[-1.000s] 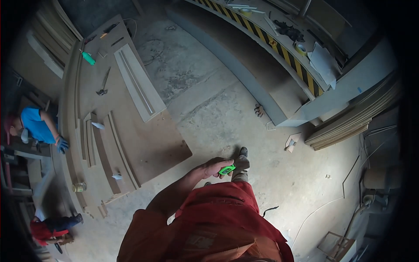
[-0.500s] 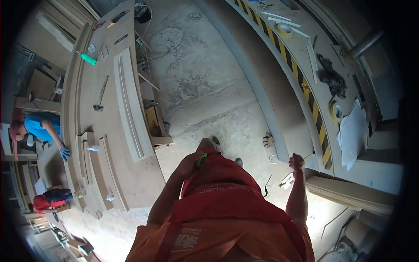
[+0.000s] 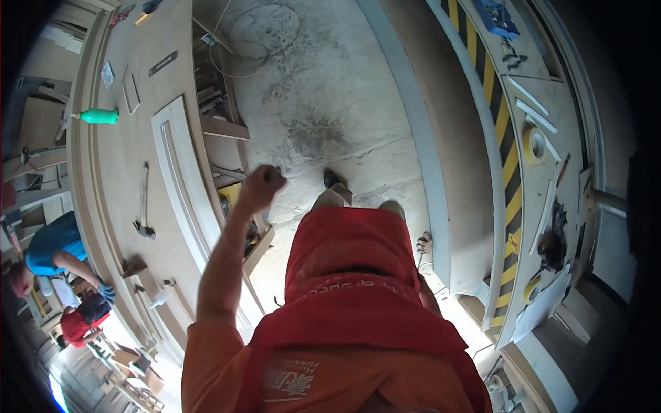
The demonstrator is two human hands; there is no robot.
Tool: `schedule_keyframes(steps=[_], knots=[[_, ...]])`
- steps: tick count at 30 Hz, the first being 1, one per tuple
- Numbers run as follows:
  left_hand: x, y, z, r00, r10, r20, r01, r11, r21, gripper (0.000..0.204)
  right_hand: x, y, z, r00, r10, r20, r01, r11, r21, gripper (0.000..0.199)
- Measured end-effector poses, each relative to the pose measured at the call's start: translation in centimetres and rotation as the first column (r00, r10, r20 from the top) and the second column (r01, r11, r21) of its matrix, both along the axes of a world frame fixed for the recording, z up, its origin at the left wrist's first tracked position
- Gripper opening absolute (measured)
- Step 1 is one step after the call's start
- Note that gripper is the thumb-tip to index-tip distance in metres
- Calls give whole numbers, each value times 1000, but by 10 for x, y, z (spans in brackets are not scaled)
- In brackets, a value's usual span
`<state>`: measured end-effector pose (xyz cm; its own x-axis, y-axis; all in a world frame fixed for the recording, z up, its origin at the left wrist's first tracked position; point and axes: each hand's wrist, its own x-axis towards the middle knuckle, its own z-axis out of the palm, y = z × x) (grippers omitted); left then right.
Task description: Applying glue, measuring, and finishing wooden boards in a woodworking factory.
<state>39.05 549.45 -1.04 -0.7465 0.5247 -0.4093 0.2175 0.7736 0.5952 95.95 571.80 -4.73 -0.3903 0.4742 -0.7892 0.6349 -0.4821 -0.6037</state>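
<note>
My left hand (image 3: 260,190) is closed in a fist and raised over the floor beside the left workbench (image 3: 124,144). Something small and dark shows at its fingers, blurred, too unclear to name. It touches neither the bench nor anything on it. Of my right arm (image 3: 428,297) only a short stretch shows beside my red apron (image 3: 358,241); the hand is hidden. A hammer (image 3: 143,203), a pale grooved panel (image 3: 180,165) and a green squeeze bottle (image 3: 100,116) lie on the left bench.
On the right, a bench with a yellow-and-black striped edge (image 3: 511,172) bears tape rolls (image 3: 534,143), a blue box (image 3: 497,18) and white sheets (image 3: 540,310). A cable (image 3: 237,74) and a glove-like thing (image 3: 424,242) lie on the floor. Co-workers in blue (image 3: 55,241) and red (image 3: 79,323) stand at left.
My left hand has moved up and forward, away from my apron; the green thing beside it no longer shows. My right hand has dropped out of sight. The benches have shifted as I walk.
</note>
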Motion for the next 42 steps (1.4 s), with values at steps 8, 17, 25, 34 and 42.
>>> schedule_keyframes(steps=[8, 17, 25, 34, 42], knots=[[-349, -18, 34, 938, 252, -240, -248, 968, 44, 46, -198, 95, -107, 892, 417, 174, -444, 881, 167, 26], [-509, -18, -42, 597, 97, -796, -700, 548, -458, 64, -455, 272, -193, 920, -251, 301, 293, 951, -103, 27], [-524, 188, -133, 908, 157, -388, -199, 978, -70, 50, -732, 313, -162, 916, 273, 293, -273, 961, -42, 29], [-748, 50, -558, 863, 408, -299, -504, 647, -572, 27, -920, 237, -177, 590, 701, 400, -803, 460, 378, 32], [-945, 23, -653, 88, 917, -390, -959, -28, -282, 42, -958, 218, -210, 617, 608, 500, -787, 496, 368, 25]])
